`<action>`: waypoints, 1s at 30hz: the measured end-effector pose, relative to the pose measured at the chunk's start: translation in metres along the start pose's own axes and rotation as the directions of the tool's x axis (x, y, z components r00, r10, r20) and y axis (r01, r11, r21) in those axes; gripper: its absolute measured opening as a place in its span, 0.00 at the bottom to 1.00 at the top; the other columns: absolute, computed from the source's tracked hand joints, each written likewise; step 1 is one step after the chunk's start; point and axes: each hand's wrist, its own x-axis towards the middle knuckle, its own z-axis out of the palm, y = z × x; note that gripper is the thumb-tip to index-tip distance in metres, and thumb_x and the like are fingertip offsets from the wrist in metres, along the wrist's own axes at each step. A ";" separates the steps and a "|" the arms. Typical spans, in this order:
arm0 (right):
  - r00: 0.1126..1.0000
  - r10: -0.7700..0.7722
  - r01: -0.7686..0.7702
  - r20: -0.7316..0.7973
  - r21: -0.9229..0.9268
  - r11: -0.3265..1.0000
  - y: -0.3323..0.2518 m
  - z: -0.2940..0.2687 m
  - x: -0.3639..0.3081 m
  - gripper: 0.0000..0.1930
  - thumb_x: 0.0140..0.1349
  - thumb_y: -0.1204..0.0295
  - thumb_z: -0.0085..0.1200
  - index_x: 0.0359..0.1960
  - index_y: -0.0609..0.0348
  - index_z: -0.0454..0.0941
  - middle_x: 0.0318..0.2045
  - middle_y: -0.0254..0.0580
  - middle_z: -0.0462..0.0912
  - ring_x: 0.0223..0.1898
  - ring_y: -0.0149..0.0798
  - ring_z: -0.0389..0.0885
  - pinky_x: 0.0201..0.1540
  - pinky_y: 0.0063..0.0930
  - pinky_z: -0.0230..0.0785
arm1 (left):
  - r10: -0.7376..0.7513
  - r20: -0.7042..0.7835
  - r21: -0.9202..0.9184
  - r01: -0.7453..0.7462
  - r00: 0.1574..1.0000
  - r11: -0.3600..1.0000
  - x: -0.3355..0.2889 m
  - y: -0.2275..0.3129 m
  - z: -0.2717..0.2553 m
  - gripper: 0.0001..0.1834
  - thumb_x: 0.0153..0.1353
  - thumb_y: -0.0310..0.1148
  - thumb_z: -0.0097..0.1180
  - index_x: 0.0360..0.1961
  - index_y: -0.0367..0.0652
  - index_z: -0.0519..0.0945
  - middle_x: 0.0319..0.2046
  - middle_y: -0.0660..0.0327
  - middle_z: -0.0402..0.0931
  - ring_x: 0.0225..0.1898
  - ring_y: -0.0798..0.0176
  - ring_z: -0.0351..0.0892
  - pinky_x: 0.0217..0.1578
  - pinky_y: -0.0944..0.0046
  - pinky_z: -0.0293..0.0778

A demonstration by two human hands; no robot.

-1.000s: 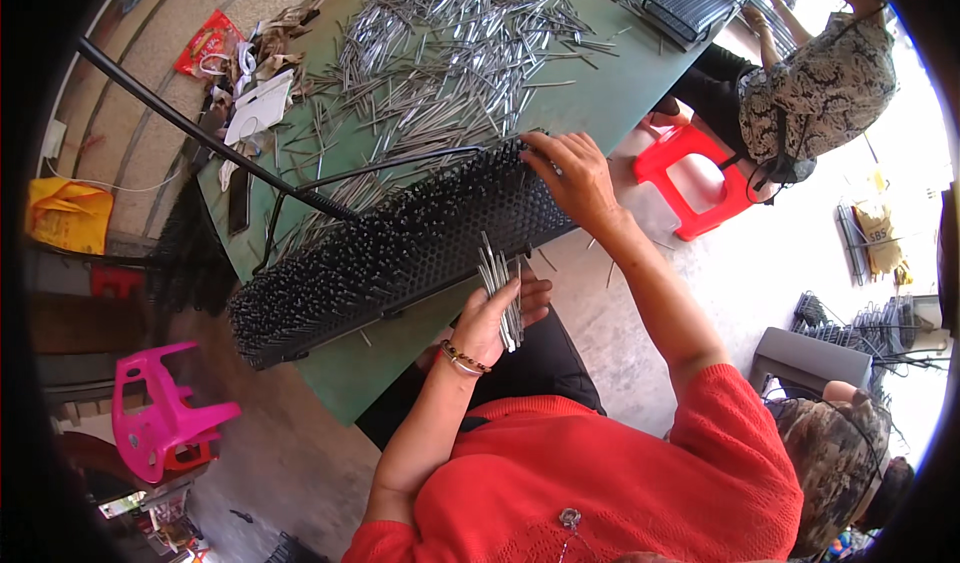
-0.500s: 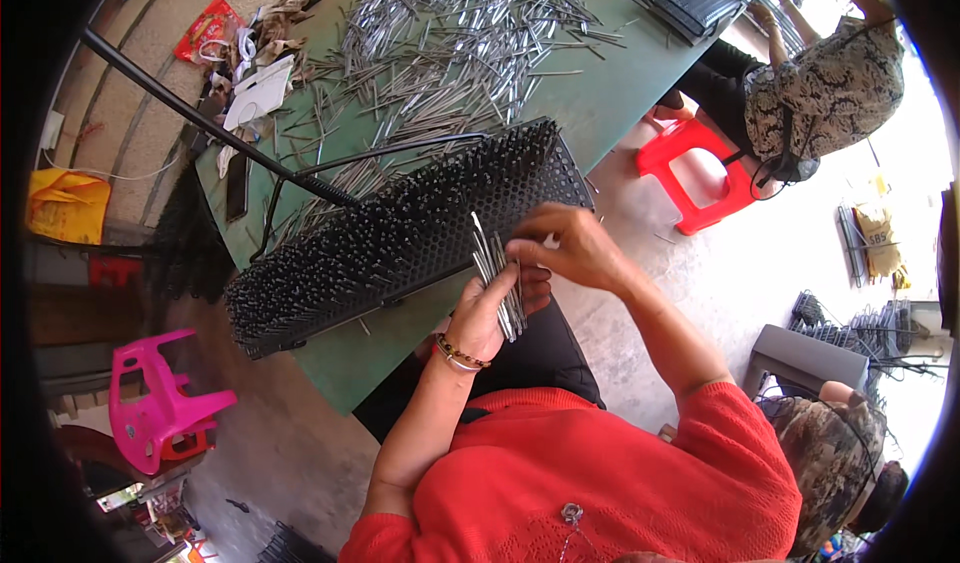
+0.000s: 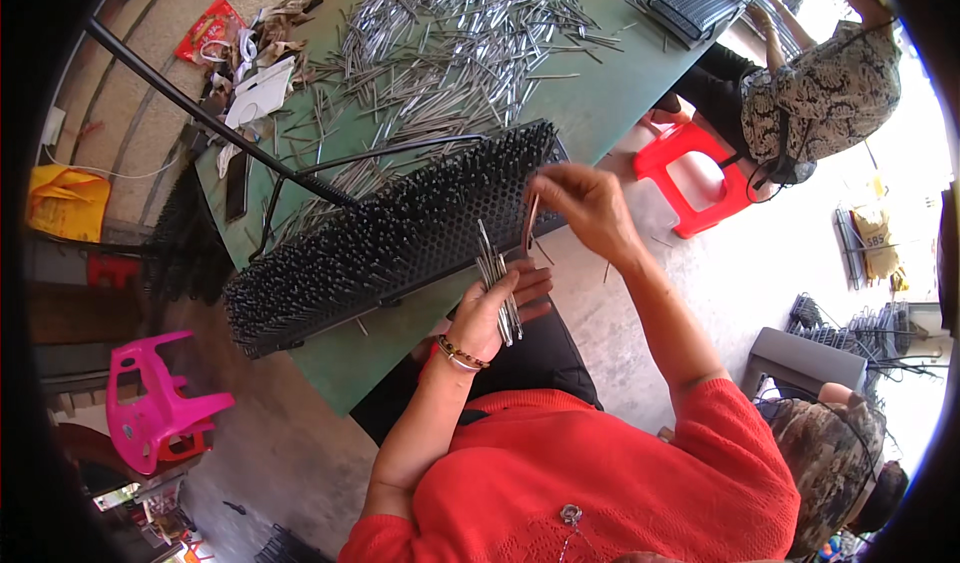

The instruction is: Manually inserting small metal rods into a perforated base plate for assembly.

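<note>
Well, in the head view one long black pin board [image 3: 490, 208] lies slanted on the near edge of one green table [image 3: 340, 373]. Lots of dark pins [image 3: 300, 273] poke up from it, too many to count, and holes show toward its right end. Just below the board, the left hand [image 3: 480, 321] grips one bundle of thin metal rods [image 3: 497, 278] with its thumb pressed across them; its other fingers stick out. The rods overlap, so I can't count them. The right hand [image 3: 590, 211] is by the board's right end, thumb and fingers bent close together; I can't tell if they pinch a rod.

Past the board's far side is one big messy pile of metal rods [image 3: 470, 43]. One black pole [image 3: 200, 113] slants down to the board's back. Below and left of the board is one pink plastic stool [image 3: 160, 403]. Off to its right are two other people: one person in a patterned shirt [image 3: 825, 98], higher up, and one person in camouflage [image 3: 825, 453], lower down.
</note>
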 end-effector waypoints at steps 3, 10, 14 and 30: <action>0.977 -0.176 0.169 -0.122 -0.071 0.983 -0.004 0.002 0.019 0.10 0.61 0.72 0.54 0.38 0.69 0.77 0.27 0.39 0.82 0.31 0.26 0.78 0.36 0.22 0.71 | -0.020 -0.011 -0.019 0.020 1.000 1.000 0.000 -0.003 -0.001 0.18 0.67 0.36 0.45 0.53 0.36 0.69 0.49 0.49 0.74 0.50 0.54 0.75 0.49 0.52 0.74; 0.925 -0.376 0.345 -0.061 -0.285 0.894 0.016 0.002 0.048 0.08 0.60 0.75 0.54 0.39 0.67 0.78 0.32 0.41 0.84 0.36 0.29 0.81 0.40 0.22 0.70 | -0.068 -0.009 -0.015 0.068 0.998 0.998 -0.001 -0.003 -0.001 0.17 0.66 0.35 0.45 0.53 0.36 0.70 0.48 0.48 0.74 0.49 0.55 0.76 0.47 0.53 0.75; 0.935 -0.352 0.322 -0.044 -0.307 0.895 0.023 0.004 0.049 0.08 0.60 0.75 0.53 0.39 0.66 0.78 0.33 0.42 0.84 0.36 0.31 0.81 0.40 0.23 0.70 | -0.072 -0.001 -0.021 0.072 0.997 0.997 -0.001 -0.003 -0.006 0.18 0.67 0.35 0.44 0.53 0.36 0.69 0.48 0.47 0.74 0.48 0.55 0.76 0.47 0.54 0.75; 0.662 -0.734 0.630 0.151 -0.642 0.437 0.026 0.015 0.041 0.10 0.52 0.74 0.60 0.38 0.54 0.79 0.29 0.33 0.81 0.32 0.36 0.76 0.40 0.30 0.62 | -0.057 0.001 0.102 0.057 0.998 0.993 -0.007 0.002 -0.010 0.18 0.68 0.39 0.43 0.53 0.40 0.67 0.41 0.47 0.78 0.35 0.61 0.81 0.32 0.65 0.79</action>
